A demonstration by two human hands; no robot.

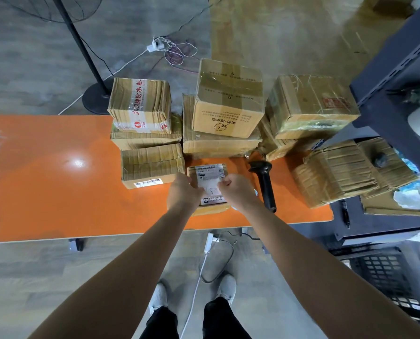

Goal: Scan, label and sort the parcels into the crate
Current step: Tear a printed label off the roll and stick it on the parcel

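A small cardboard parcel (207, 171) lies on the orange table (57, 179) near its front edge, with a white shipping label (210, 187) on its top. My left hand (183, 192) presses on the label's left side. My right hand (235, 190) pinches the label's right edge with curled fingers. A black handheld scanner (265, 182) lies on the table just right of my right hand. A black plastic crate (385, 277) stands on the floor at the lower right.
Several taped cardboard boxes are stacked behind the parcel, from a red-lettered box (140, 106) to a crumpled one (345, 172) at right. A dark metal shelf (399, 77) rises at right. A fan stand (96, 96) and cables lie on the floor.
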